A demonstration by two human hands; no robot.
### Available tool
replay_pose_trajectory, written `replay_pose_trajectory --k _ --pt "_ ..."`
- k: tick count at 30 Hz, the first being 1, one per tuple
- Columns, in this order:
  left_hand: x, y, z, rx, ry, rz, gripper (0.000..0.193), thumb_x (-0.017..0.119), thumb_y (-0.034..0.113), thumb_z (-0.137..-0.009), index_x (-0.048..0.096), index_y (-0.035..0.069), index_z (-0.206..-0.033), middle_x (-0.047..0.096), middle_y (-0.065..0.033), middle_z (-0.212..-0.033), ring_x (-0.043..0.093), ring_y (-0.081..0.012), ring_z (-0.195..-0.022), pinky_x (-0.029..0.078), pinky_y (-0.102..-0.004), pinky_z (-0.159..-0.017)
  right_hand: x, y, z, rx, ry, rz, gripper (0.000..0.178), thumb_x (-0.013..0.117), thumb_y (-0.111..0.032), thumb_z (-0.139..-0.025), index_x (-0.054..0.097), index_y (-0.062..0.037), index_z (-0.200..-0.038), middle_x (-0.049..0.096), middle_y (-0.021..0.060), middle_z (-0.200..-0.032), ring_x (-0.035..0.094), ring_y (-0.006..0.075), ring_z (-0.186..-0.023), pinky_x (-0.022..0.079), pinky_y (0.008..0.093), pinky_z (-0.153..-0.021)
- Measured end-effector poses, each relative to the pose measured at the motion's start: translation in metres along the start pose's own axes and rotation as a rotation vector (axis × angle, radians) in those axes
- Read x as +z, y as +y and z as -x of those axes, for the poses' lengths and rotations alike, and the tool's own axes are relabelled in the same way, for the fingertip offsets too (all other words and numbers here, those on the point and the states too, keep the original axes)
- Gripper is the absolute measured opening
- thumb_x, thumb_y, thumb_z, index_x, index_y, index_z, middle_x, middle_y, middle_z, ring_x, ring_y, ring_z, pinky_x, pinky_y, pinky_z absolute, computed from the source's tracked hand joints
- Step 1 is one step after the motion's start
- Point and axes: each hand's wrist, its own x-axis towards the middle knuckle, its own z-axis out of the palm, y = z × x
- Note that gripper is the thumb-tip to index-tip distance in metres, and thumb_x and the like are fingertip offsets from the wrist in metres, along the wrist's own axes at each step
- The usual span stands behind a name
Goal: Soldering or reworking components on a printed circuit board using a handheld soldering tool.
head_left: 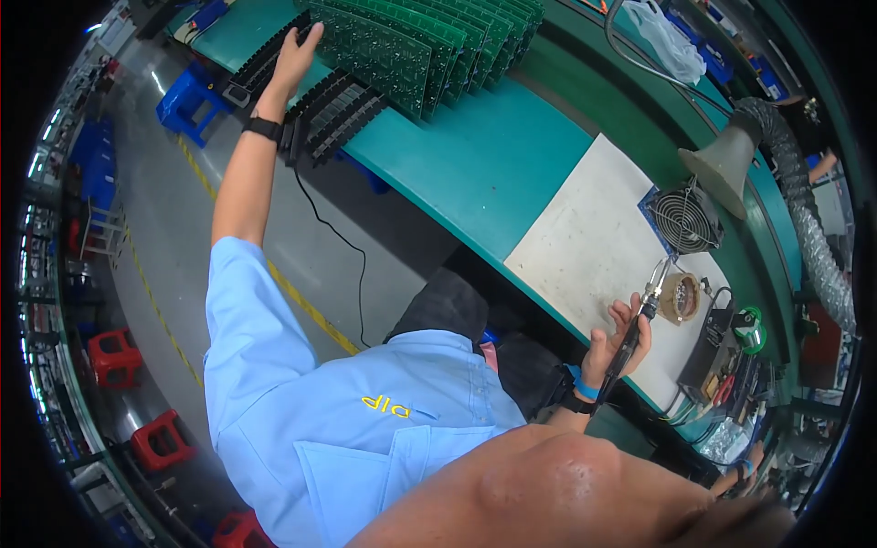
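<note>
At the far left end of the bench, my left hand is stretched out beside the nearest of several green circuit boards. Its thumb and fingers are apart, with the thumb close to that board's edge; whether it touches the board I cannot tell. The boards stand on edge in a row, with black slotted racks at their near end. Over the right side of the bench, my right hand grips a black soldering iron, its metal end pointing away from me beside a round tan tip-cleaner pot.
A white sheet covers the bench's right part, with a small fan on it. A fume funnel on a silver hose hangs beyond. A black station box and a green-rimmed solder spool stand right. Blue stool on the floor.
</note>
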Motion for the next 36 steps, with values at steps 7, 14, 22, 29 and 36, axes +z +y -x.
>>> replay_pose_trajectory --k 7,14,22,29,36 --pt "0.001 -0.013 -0.025 -0.088 -0.204 0.329 0.096 0.046 0.071 -0.094 0.02 0.005 -0.159 0.024 -0.017 -0.163 0.02 -0.0308 -0.151 0.019 -0.0464 -0.121 0.005 0.001 -0.001 0.016 -0.002 0.029 0.079 0.085 -0.033 -0.081 0.041 -0.005 -0.14 0.05 0.0305 -0.141 0.063 0.0291 -0.112 0.053 0.0388 -0.096" --pt "-0.003 -0.009 -0.036 -0.228 -0.178 0.212 0.088 0.042 0.068 -0.098 0.025 0.005 -0.157 0.027 -0.0147 -0.162 0.022 -0.027 -0.15 0.018 -0.0452 -0.121 0.005 -0.003 -0.004 0.023 -0.01 0.087 0.078 0.084 -0.034 -0.081 0.041 -0.0046 -0.14 0.05 0.0304 -0.142 0.063 0.0289 -0.113 0.053 0.039 -0.095" --pt "-0.018 -0.013 -0.136 0.121 -0.117 0.165 0.085 0.046 0.064 -0.098 0.038 -0.003 -0.15 0.046 -0.0185 -0.151 0.04 -0.0273 -0.142 0.029 -0.0368 -0.116 0.01 -0.002 -0.002 0.04 0.026 0.143 0.08 0.084 -0.036 -0.082 0.04 -0.0048 -0.14 0.049 0.0308 -0.142 0.062 0.0293 -0.113 0.054 0.0385 -0.093" --pt "-0.014 0.003 -0.22 0.118 -0.337 -0.259 0.064 0.056 0.04 -0.1 0.038 0.01 -0.154 0.044 -0.0157 -0.154 0.039 -0.0291 -0.143 0.032 -0.038 -0.116 0.014 -0.008 -0.004 0.051 0.041 0.262 0.08 0.082 -0.038 -0.083 0.038 -0.0057 -0.142 0.048 0.0309 -0.143 0.062 0.0288 -0.112 0.054 0.0387 -0.091" --pt "-0.003 -0.025 -0.274 0.384 -0.439 -0.629 0.055 0.052 0.011 -0.095 0.045 0.018 -0.149 0.04 -0.0142 -0.156 0.038 -0.0329 -0.143 0.038 -0.0414 -0.113 0.017 -0.008 -0.006 0.089 0.019 0.337 0.079 0.08 -0.041 -0.085 0.038 -0.0066 -0.142 0.048 0.0302 -0.143 0.061 0.0287 -0.112 0.053 0.0405 -0.093"
